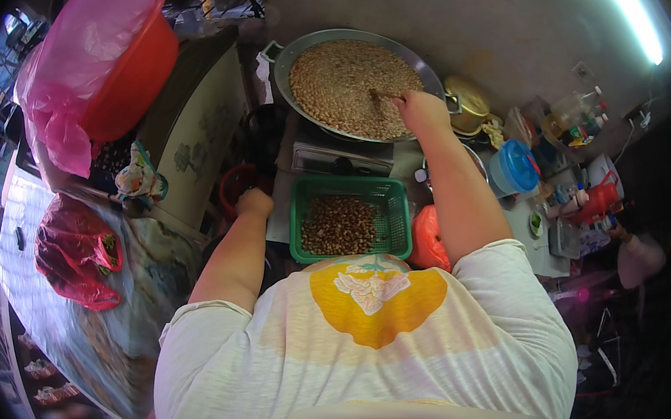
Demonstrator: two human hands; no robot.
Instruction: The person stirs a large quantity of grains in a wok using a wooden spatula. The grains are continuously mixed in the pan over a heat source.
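A wide metal pan [284, 79] with two handles stands against the wall, full of peanuts or similar small nuts [346, 85] in bubbling liquid. My right hand [425, 112] is closed on the handle of a utensil [384, 94], whose far end dips among the nuts. On the left, my left hand [255, 202] is down beside the counter, near a red bucket or basin [233, 185]; whether it grips anything cannot be told. Between my arms a green plastic basket [394, 226] holds darker brown nuts [339, 225].
Right of the pan are a lidded pot [469, 104], a blue-lidded container [517, 167] and bottles. A red plastic bag [428, 238] touches the basket's right side. At left are a red basin [131, 78], pink plastic, and a marble-patterned table [141, 312]. A person [639, 257] is at far right.
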